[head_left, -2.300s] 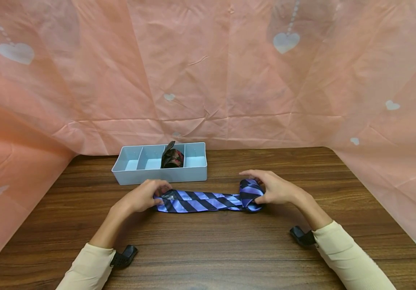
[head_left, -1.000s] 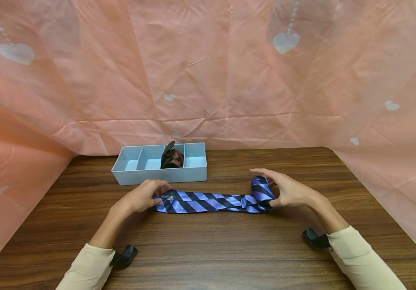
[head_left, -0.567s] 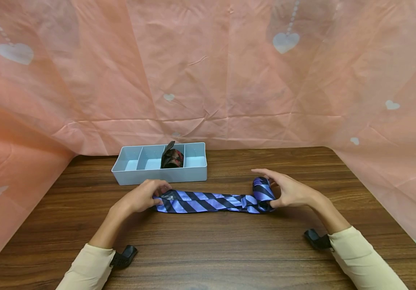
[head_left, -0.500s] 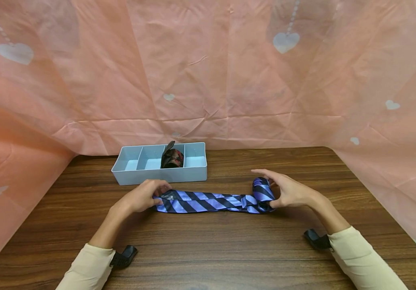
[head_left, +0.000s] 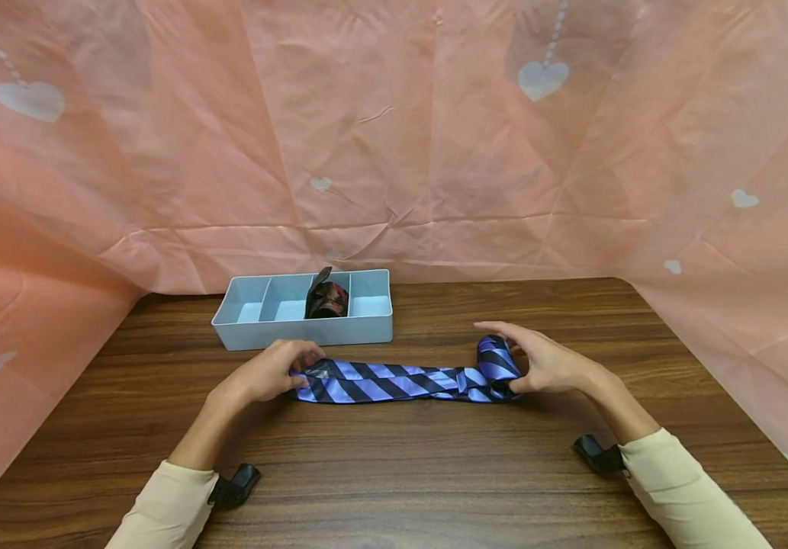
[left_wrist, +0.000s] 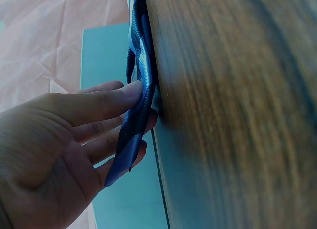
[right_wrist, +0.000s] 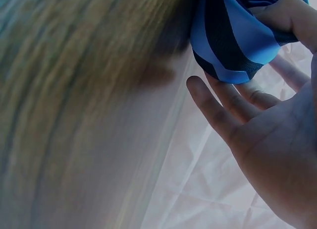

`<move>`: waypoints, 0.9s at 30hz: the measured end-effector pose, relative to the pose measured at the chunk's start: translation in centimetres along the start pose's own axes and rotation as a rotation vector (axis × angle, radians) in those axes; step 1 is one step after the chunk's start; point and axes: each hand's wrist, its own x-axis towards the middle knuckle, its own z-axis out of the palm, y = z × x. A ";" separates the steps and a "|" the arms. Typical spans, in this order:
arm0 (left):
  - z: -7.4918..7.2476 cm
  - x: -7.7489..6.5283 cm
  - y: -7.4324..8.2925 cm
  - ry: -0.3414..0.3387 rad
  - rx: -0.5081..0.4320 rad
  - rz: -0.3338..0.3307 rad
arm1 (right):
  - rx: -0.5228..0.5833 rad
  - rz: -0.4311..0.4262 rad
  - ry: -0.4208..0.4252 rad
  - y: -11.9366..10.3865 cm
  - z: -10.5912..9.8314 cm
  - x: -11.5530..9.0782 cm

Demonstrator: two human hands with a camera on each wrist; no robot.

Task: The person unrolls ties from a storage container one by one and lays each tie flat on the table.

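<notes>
A necktie (head_left: 380, 383) with blue-purple and black stripes lies stretched across the wooden table in the head view. At its left, wide end my left hand (head_left: 271, 372) pinches the fabric; in the left wrist view the thumb presses the tie (left_wrist: 141, 85) against the fingers. The tie's right end is wound into a loop standing up from the table. My right hand (head_left: 548, 364) grips this loop, and the right wrist view shows its thumb inside the rolled tie (right_wrist: 237, 40) with fingers behind. Part of the loop is hidden by the thumb.
Behind the left hand stands a light blue divided box (head_left: 304, 333). One compartment holds a rolled dark tie (head_left: 330, 300) with a reddish pattern, its tip sticking up. A peach curtain (head_left: 503, 191) with pale hearts surrounds the wooden table (head_left: 407, 480).
Since the oldest frame my right hand has shifted right with the loop, lengthening the flat stretch and baring a narrow band beside it. The left hand stays in place; the last half second is nearly still.
</notes>
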 end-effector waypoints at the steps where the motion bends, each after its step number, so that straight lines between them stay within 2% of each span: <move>1: 0.0 0.0 0.0 0.002 -0.002 0.003 | 0.000 -0.001 0.001 0.0 0.0 0.0; 5: 0.0 0.0 0.0 -0.001 -0.005 -0.013 | 0.001 -0.003 0.000 0.1 0.0 -0.1; 7: -0.1 0.0 0.5 -0.011 -0.007 -0.051 | 0.000 -0.003 -0.002 0.1 0.0 -0.1; 16: -0.2 0.1 0.5 -0.027 0.002 -0.075 | 0.008 0.014 -0.009 0.0 0.1 -0.1; 20: -0.2 0.1 0.3 -0.027 -0.011 -0.061 | 0.025 0.038 -0.012 0.1 0.0 -0.1; 27: -0.6 -0.2 -0.1 -0.011 -0.051 0.005 | 0.066 0.049 -0.005 0.3 -0.1 0.0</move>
